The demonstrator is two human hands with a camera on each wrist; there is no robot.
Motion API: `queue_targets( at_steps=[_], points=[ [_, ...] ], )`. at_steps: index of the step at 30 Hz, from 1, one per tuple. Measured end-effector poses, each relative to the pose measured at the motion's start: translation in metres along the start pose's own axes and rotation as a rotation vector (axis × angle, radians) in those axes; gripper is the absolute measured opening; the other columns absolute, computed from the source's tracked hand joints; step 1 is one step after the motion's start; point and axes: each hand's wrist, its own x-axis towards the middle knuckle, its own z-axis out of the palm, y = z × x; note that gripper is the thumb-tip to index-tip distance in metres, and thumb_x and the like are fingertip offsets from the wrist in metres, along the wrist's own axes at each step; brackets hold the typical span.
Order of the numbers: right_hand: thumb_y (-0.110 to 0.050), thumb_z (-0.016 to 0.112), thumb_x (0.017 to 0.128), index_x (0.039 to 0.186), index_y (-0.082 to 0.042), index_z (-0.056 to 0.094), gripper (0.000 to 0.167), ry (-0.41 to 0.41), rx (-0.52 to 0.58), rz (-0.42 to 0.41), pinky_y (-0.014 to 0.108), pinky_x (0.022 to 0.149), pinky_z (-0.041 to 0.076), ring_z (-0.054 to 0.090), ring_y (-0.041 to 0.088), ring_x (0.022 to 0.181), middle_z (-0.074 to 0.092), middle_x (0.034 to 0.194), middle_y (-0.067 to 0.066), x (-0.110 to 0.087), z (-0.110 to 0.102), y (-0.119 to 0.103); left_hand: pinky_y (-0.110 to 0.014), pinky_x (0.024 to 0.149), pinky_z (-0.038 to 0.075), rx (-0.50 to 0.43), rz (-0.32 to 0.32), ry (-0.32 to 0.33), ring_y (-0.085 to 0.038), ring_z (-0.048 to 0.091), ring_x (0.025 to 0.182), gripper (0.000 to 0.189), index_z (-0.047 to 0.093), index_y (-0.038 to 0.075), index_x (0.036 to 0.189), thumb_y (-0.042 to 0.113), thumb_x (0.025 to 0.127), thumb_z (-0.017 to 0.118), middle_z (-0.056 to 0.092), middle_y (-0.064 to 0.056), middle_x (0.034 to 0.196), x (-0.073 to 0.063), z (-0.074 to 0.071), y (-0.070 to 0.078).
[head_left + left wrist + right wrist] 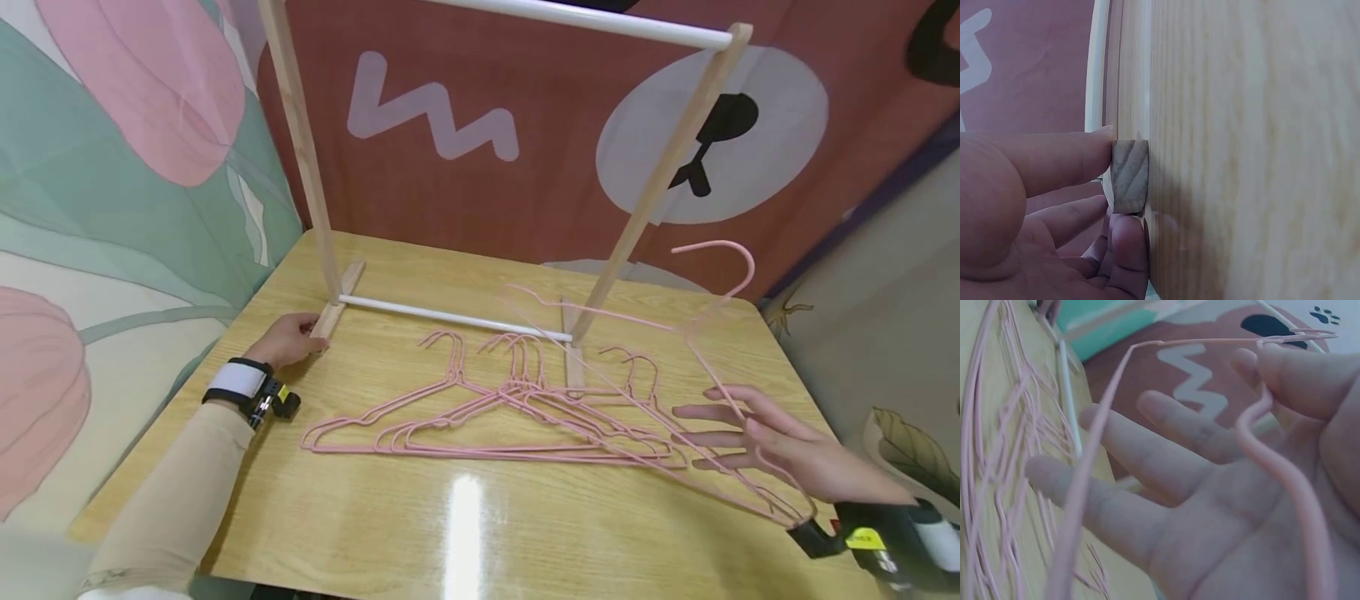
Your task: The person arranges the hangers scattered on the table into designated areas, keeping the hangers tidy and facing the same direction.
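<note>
At the left of the head view, my left hand (pixel 288 342) grips the front end of a wooden rack foot (pixel 330 321). In the left wrist view the thumb and a finger lie on opposite sides of the foot's end grain (pixel 1130 175). My right hand (pixel 780 442), at the right, pinches a pink hanger (pixel 705 358) by its shoulder wire between thumb and index finger, the other fingers spread. This hanger is raised and tilted, hook up. Below it, several pink hangers (pixel 487 454) lie overlapping on the table, hooks towards the rack.
The rack has two wooden uprights (pixel 303 150), a white top rail (pixel 600 18) and a white lower bar (pixel 450 315). It stands at the back of the wood-grain table (pixel 360 517). Behind hangs a reddish cloth (pixel 480 200) with a printed animal face.
</note>
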Motion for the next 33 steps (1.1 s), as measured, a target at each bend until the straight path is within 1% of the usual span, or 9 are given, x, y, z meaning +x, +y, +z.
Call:
queue_targets(
  at_steps=[5, 9, 12, 19, 21, 24, 28, 31, 33],
  points=[
    [0.001, 0.001, 0.107, 0.162, -0.01, 0.003, 0.056, -0.036, 0.054, -0.053, 0.054, 0.106, 0.044, 0.032, 0.037, 0.148, 0.015, 0.167, 0.018, 0.021, 0.006, 0.004, -0.043, 0.09, 0.044, -0.007, 0.016, -0.002, -0.036, 0.052, 0.105, 0.06, 0.038, -0.02, 0.144, 0.011, 0.099, 0.063, 0.054, -0.032, 0.124, 0.003, -0.002, -0.002],
    [-0.004, 0.004, 0.108, 0.16, -0.015, 0.01, 0.053, -0.003, 0.134, -0.089, 0.052, 0.108, 0.042, 0.029, 0.033, 0.15, 0.018, 0.167, 0.016, 0.038, 0.017, -0.001, -0.039, 0.087, 0.044, -0.001, 0.031, -0.001, -0.035, 0.052, 0.103, 0.059, 0.039, -0.021, 0.143, 0.01, 0.098, 0.063, 0.055, -0.031, 0.121, 0.006, -0.005, -0.002],
    [-0.005, 0.005, 0.108, 0.158, -0.016, 0.012, 0.051, 0.025, 0.173, -0.123, 0.052, 0.11, 0.04, 0.03, 0.034, 0.15, 0.019, 0.167, 0.016, 0.053, 0.025, -0.009, -0.039, 0.086, 0.043, 0.005, 0.034, 0.006, -0.035, 0.051, 0.103, 0.059, 0.04, -0.02, 0.142, 0.011, 0.098, 0.063, 0.055, -0.03, 0.119, 0.005, -0.006, 0.0],
    [0.001, 0.002, 0.106, 0.159, -0.013, 0.008, 0.055, 0.003, 0.232, -0.17, 0.054, 0.113, 0.035, 0.023, 0.036, 0.151, 0.012, 0.167, 0.019, 0.087, 0.042, -0.022, -0.039, 0.086, 0.043, 0.012, 0.028, -0.005, -0.035, 0.052, 0.102, 0.057, 0.042, -0.021, 0.14, 0.009, 0.097, 0.064, 0.056, -0.03, 0.118, 0.001, -0.002, 0.002],
    [0.001, 0.005, 0.107, 0.16, -0.014, 0.008, 0.054, 0.02, 0.195, -0.163, 0.053, 0.112, 0.037, 0.025, 0.034, 0.151, 0.015, 0.167, 0.018, 0.096, 0.046, -0.025, -0.038, 0.085, 0.043, 0.009, 0.026, -0.008, -0.035, 0.052, 0.101, 0.057, 0.041, -0.021, 0.14, 0.009, 0.098, 0.064, 0.055, -0.03, 0.118, 0.001, 0.0, 0.002],
    [-0.002, 0.013, 0.11, 0.16, -0.014, 0.007, 0.052, 0.072, 0.061, -0.155, 0.051, 0.109, 0.042, 0.03, 0.032, 0.149, 0.02, 0.166, 0.017, 0.112, 0.049, -0.031, -0.039, 0.086, 0.043, 0.004, 0.018, -0.016, -0.035, 0.051, 0.103, 0.058, 0.041, -0.021, 0.141, 0.01, 0.098, 0.064, 0.055, -0.031, 0.12, 0.001, 0.001, 0.002],
    [-0.007, 0.021, 0.112, 0.161, -0.016, 0.012, 0.051, 0.205, -0.115, -0.136, 0.047, 0.104, 0.047, 0.036, 0.03, 0.146, 0.028, 0.162, 0.015, 0.137, 0.05, -0.039, -0.043, 0.089, 0.044, 0.014, 0.018, -0.015, -0.036, 0.051, 0.104, 0.059, 0.038, -0.022, 0.142, 0.01, 0.099, 0.063, 0.054, -0.033, 0.123, 0.001, -0.001, 0.0],
    [-0.011, 0.024, 0.112, 0.161, -0.021, 0.017, 0.05, 0.306, -0.182, -0.119, 0.044, 0.102, 0.049, 0.04, 0.028, 0.144, 0.031, 0.159, 0.016, 0.156, 0.049, -0.043, -0.045, 0.089, 0.044, 0.021, 0.026, -0.013, -0.037, 0.051, 0.103, 0.059, 0.037, -0.022, 0.142, 0.01, 0.099, 0.062, 0.053, -0.034, 0.123, 0.0, -0.003, 0.001],
    [-0.013, 0.026, 0.113, 0.161, -0.023, 0.018, 0.05, 0.347, -0.197, -0.11, 0.044, 0.103, 0.049, 0.039, 0.029, 0.144, 0.029, 0.158, 0.021, 0.167, 0.048, -0.046, -0.046, 0.089, 0.043, 0.025, 0.027, -0.021, -0.038, 0.051, 0.103, 0.06, 0.037, -0.022, 0.143, 0.01, 0.099, 0.062, 0.053, -0.033, 0.122, -0.001, -0.004, 0.002]
  ],
)
